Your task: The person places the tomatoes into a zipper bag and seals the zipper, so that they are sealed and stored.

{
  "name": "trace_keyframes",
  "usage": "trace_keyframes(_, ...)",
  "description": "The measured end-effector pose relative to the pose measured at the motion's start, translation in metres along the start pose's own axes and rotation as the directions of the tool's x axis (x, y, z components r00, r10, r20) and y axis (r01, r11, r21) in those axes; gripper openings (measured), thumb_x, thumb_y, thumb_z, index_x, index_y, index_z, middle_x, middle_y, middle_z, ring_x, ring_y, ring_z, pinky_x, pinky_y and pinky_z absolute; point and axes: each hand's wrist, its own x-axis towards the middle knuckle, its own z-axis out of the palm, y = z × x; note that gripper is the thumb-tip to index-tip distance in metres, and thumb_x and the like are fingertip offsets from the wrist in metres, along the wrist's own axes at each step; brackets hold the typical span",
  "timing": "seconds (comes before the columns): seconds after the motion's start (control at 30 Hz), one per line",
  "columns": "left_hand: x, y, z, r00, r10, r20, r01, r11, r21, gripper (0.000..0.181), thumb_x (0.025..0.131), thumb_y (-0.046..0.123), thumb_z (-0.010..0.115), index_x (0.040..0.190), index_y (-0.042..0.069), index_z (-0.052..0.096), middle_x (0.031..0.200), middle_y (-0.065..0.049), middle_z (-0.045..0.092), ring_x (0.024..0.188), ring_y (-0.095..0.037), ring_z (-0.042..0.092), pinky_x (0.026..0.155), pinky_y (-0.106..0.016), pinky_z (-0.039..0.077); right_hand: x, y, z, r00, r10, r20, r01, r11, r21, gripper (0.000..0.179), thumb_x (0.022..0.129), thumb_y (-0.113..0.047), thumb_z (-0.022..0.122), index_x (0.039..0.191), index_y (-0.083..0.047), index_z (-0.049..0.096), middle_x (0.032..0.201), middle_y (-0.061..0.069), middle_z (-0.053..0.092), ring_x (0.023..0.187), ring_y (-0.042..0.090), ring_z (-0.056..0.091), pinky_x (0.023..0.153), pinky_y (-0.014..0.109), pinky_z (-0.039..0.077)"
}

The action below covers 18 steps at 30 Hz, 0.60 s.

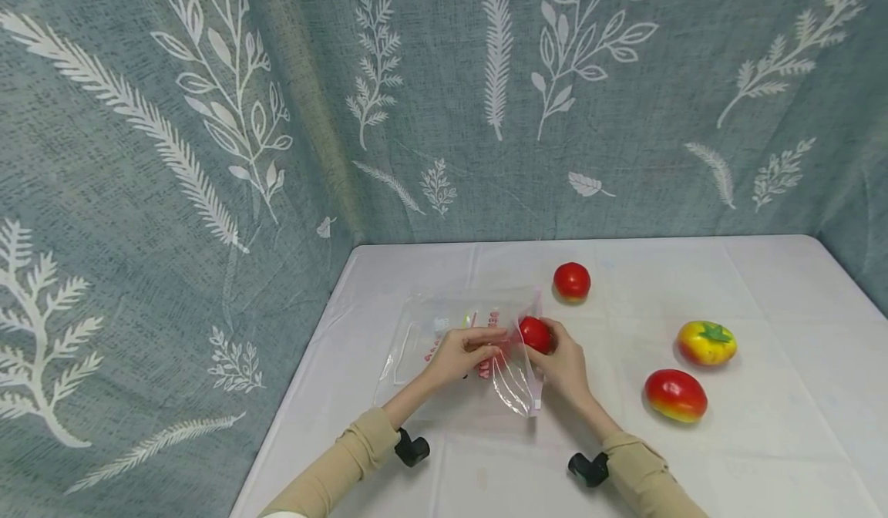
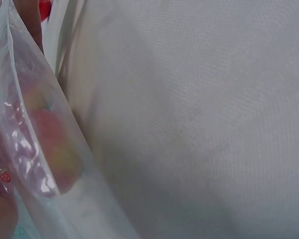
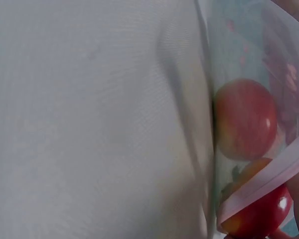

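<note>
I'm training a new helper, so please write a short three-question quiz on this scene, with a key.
1. Which hand holds the red fruit at the mouth of the plastic bag?
2. True or false: the left hand is touching the bag.
3. How many unheld fruits lie on the table outside the bag?

Key:
1. The right hand.
2. True.
3. Three: the far red one, the yellow one and the red-and-yellow one.

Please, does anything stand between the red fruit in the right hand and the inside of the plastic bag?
No separate object visibly does; only the pale rim strip of the bag crosses part of the red fruit.
</note>
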Motion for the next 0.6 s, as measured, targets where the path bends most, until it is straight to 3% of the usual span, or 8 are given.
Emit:
trace_keyframes(0.2, 0.0, -0.005, 0.0, 1.0, 0.015, -0.009, -0.015, 1.0, -0.007, 0.034, 0.088, 0.005, 0.064, 0.121, -0.002, 0.062, 0.12, -0.019, 0.065, 0.11, -0.03, 0.064, 0.09, -0.025, 0.052, -0.002, -0.001, 0.004, 1.0, -0.006, -0.017, 0.005, 0.999, -0.033, 0.061, 0.079, -0.015, 0.076, 0.132, 0.0, 0.05, 0.124, 0.023, 0.061, 0.104, 0.033, 0.062, 0.091, 0.046, 0.052)
trace_keyframes(0.33, 0.001, -0.01, 0.001, 1.0, -0.005, -0.017, 0.005, 1.0, -0.01, 0.033, 0.088, 0.007, 0.064, 0.121, 0.001, 0.063, 0.12, -0.016, 0.065, 0.111, -0.028, 0.064, 0.09, -0.025, 0.052, -0.003, -0.003, 0.005, 1.0, -0.007, -0.015, 0.006, 0.999, -0.035, 0.061, 0.079, -0.017, 0.077, 0.131, 0.0, 0.051, 0.124, 0.024, 0.061, 0.106, 0.034, 0.063, 0.091, 0.045, 0.052)
trace_keyframes(0.6, -0.002, 0.007, 0.0, 0.999, 0.035, -0.016, -0.035, 0.999, 0.008, 0.032, 0.087, -0.003, 0.063, 0.118, -0.009, 0.062, 0.117, -0.025, 0.064, 0.106, -0.036, 0.064, 0.087, -0.027, 0.054, -0.003, -0.005, 0.009, 1.0, -0.01, -0.001, 0.01, 0.998, -0.058, 0.062, 0.078, -0.019, 0.078, 0.13, 0.0, 0.051, 0.123, 0.024, 0.061, 0.109, 0.035, 0.061, 0.092, 0.047, 0.052)
